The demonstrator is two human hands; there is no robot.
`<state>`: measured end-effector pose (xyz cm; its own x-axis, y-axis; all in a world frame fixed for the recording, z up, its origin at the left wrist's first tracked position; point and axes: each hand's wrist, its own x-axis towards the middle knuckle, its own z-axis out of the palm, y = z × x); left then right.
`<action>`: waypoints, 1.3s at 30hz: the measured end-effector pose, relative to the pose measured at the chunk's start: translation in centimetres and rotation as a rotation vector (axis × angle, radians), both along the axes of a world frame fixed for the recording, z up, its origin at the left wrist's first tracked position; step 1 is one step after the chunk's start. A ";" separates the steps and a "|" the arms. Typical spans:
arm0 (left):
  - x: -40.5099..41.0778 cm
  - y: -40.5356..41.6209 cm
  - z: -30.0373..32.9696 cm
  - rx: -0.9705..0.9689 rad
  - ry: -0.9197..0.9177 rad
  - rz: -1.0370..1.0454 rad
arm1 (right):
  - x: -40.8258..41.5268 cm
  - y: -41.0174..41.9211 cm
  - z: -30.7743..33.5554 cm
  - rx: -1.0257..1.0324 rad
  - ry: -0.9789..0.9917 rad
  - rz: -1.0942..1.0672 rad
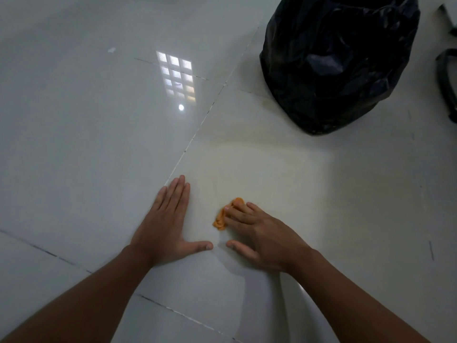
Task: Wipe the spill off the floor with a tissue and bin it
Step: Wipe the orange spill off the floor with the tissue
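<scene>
An orange-stained, crumpled tissue (220,219) lies on the pale tiled floor (272,169). My right hand (262,236) presses down on it with its fingertips, thumb spread out to the left. My left hand (168,226) lies flat on the floor just to the left, fingers straight and together, holding nothing. A faint yellowish smear (222,169) shows on the tile beyond the tissue. The bin (338,63), lined with a black plastic bag, stands at the upper right, well beyond both hands.
Dark grout lines (197,134) cross the glossy floor, which reflects a window grid (176,75). A black strap or cable (445,80) lies at the right edge beside the bin. A small white scrap (111,49) sits far left.
</scene>
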<state>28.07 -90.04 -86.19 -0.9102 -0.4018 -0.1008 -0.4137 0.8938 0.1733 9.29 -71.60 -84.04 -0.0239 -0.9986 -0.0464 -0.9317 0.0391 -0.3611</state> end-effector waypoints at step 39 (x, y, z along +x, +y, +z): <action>-3.2 -4.6 -0.1 -0.032 -0.063 -0.052 | -14.5 -12.2 -0.4 0.200 0.020 -0.631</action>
<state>24.88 -94.59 -86.28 -0.9221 -0.3583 -0.1459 -0.3760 0.9189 0.1193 -5.16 -83.78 -84.44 -0.6043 -0.7650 -0.2229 -0.7147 0.6440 -0.2728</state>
